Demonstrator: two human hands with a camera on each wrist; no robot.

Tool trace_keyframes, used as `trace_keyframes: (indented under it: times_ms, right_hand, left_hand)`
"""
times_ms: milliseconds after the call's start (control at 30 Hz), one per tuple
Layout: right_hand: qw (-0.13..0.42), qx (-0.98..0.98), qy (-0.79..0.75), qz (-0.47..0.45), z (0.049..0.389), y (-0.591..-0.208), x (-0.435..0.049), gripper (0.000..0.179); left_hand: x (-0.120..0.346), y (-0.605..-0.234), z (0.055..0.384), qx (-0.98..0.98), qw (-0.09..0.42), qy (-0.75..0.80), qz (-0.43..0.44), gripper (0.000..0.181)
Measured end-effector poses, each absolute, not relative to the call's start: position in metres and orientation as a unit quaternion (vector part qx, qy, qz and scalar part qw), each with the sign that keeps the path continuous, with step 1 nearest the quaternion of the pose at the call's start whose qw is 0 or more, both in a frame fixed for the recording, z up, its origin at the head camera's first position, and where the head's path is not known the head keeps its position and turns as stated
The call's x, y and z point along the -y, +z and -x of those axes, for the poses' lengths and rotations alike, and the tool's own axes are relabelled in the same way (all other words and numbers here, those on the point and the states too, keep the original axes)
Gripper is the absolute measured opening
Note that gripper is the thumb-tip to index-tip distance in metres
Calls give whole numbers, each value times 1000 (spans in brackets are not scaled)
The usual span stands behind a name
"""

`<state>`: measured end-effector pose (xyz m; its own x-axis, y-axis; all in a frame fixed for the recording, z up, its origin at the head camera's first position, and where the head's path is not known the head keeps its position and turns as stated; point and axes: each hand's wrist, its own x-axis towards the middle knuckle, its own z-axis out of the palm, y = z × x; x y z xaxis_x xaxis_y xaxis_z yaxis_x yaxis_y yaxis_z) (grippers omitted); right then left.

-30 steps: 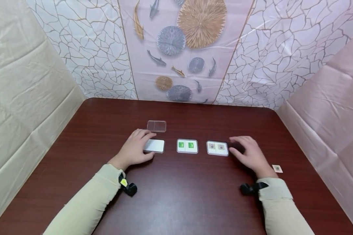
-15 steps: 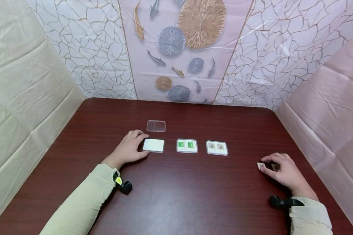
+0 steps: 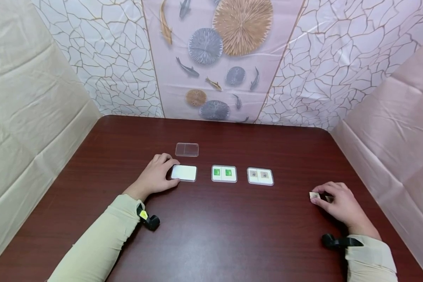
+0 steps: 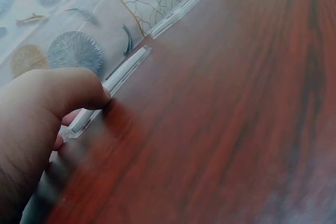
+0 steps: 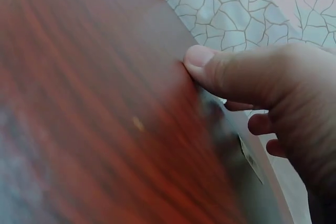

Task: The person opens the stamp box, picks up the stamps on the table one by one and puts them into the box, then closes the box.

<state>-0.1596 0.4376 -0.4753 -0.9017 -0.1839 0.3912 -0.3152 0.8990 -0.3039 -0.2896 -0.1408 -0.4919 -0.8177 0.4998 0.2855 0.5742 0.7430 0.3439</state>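
My left hand [image 3: 157, 174] spans the near and far edges of a clear flat case with a white insert [image 3: 184, 173], lying on the table. In the left wrist view, the thumb presses the near edge of the case [image 4: 123, 74]; other fingers show behind it. At the right, my right hand [image 3: 340, 201] pinches a small stamp [image 3: 314, 195] between thumb and index finger. A second stamp [image 5: 252, 160] lies under the curled fingers. The pinched stamp is hidden behind the thumb in the right wrist view.
An upright row continues with a case of two green stamps [image 3: 224, 173] and a case of two brownish stamps [image 3: 260, 176]. Behind the white case lies a transparent lid [image 3: 187, 149]. Cloth-covered walls [image 3: 120, 78] border the dark red table [image 3: 211, 235] at back and sides.
My right hand has moved right and nearer, from beside the brownish stamp case to the small stamps, and taken hold of one. The left hand has drawn back slightly, to the case's left end.
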Motion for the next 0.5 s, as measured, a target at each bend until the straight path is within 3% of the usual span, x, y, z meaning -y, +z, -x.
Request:
trace_keyframes:
  times_ms: [500]
  right_hand:
    - [257,921,283,-75,194,-488,-398,13]
  left_hand:
    - [140,-492,289,933,85,-209,282,53]
